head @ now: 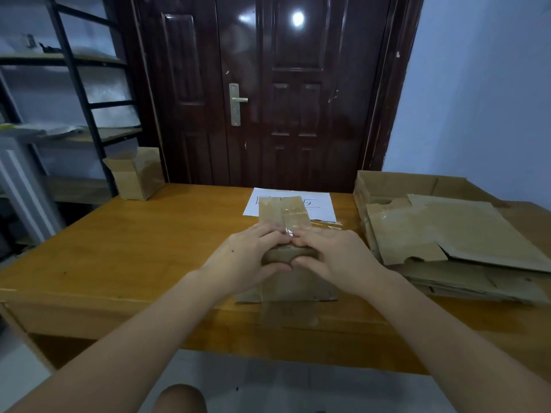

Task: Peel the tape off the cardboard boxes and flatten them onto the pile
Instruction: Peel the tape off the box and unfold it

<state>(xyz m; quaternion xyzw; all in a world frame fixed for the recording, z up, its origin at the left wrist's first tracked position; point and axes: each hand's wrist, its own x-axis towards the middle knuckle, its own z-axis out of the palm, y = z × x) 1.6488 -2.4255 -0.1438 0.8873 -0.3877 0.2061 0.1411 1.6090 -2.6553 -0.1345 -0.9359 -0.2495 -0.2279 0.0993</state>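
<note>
A small cardboard box [298, 286] lies in the middle of the wooden table [134, 248], its far flaps [280, 211] opened out and glossy with clear tape. My left hand [250, 254] and my right hand [331, 253] meet over its middle, thumbs underneath a fold and fingers on top. Between my fingertips a bit of clear tape [288, 232] is pinched; which hand pinches it is hard to tell. To the right lies the pile of flattened cardboard [465, 242].
An open small box [135, 174] stands at the table's far left corner. A white sheet of paper [320, 208] lies behind the box I hold. A larger open carton [396, 184] sits behind the pile. A dark door and a metal shelf stand beyond the table.
</note>
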